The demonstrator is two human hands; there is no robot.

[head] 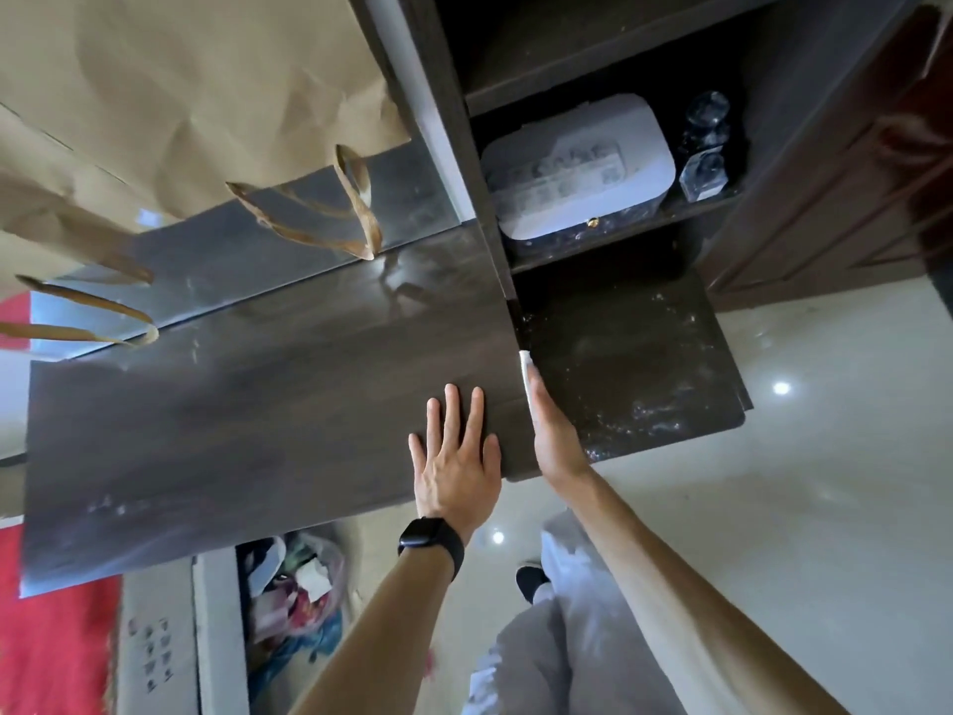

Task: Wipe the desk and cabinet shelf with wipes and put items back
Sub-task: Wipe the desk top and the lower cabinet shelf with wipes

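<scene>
While the left hand (456,456) is bracing flat on the desk (258,405), fingers spread, the right hand (554,430) is pressing a wipe (525,361) with straight fingers along the desk's right edge. The shelf (644,363) just beyond that edge (visibly dusty) is probably needing firm strokes next.
</scene>
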